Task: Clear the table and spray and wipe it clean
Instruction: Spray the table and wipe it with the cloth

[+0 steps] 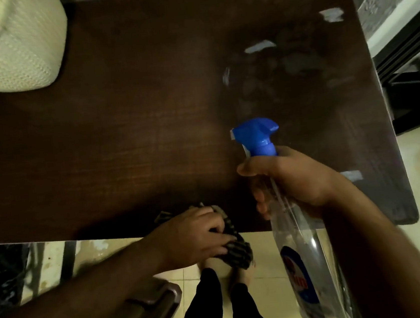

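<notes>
Overhead, right grip point(289, 185) curled round spray bottle point(294, 230), left grip point(199, 234) clutching striped cloth point(236, 248), table point(122, 132)

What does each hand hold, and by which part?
The right hand grips the spray bottle at its neck, below the blue head. The left hand holds a bunched striped cloth.

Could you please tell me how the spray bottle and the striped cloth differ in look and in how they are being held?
The spray bottle is clear rigid plastic with a blue trigger head, while the striped cloth is soft, dark and bunched. The right hand grips the bottle by its neck, raised above the table; the left hand holds the cloth at the table's near edge, partly hanging over it. Both are gripped in one hand.
</notes>
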